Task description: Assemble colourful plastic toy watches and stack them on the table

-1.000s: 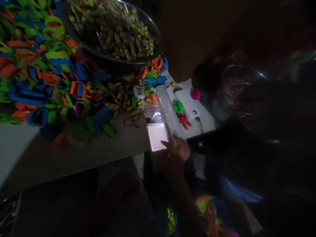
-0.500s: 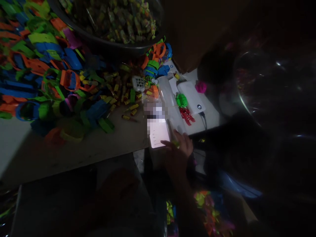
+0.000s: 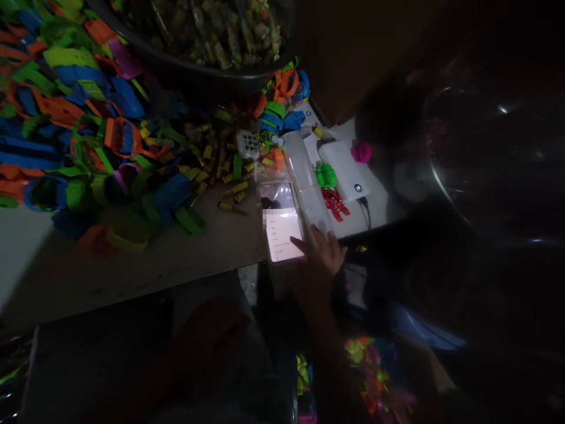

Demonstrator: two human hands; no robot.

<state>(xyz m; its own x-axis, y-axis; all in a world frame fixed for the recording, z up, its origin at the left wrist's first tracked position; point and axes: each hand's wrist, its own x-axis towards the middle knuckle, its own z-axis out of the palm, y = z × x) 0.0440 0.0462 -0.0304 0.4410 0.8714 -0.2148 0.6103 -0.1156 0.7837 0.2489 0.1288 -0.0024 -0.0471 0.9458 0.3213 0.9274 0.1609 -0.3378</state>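
Note:
A smartphone (image 3: 282, 218) with a lit screen lies near the front edge of the table, showing a pale page with lines of small text. My right hand (image 3: 324, 256) reaches to its lower right corner; one digit touches or hovers just over the screen, and the other fingers are stretched apart. Nothing is held in that hand. Beside the phone lies a clear plastic sleeve or tube (image 3: 302, 168), with the fingers at its near end. Low and left in the dark, a dim brownish shape appears to be my left hand (image 3: 218, 324); its fingers cannot be made out.
Colourful plastic toy watch-like bands (image 3: 88, 129) heap on the left. A dark basin (image 3: 212, 76) full of small wrapped pieces stands behind. Small yellow-ended tubes (image 3: 233, 188) lie scattered. A white power bank (image 3: 346, 171) with a cable sits right, near red pieces (image 3: 335, 205).
The text on the phone screen has shifted upward. My right hand has shifted slightly, its touching digit a little higher and further right. The left-hand shape stays about where it was.

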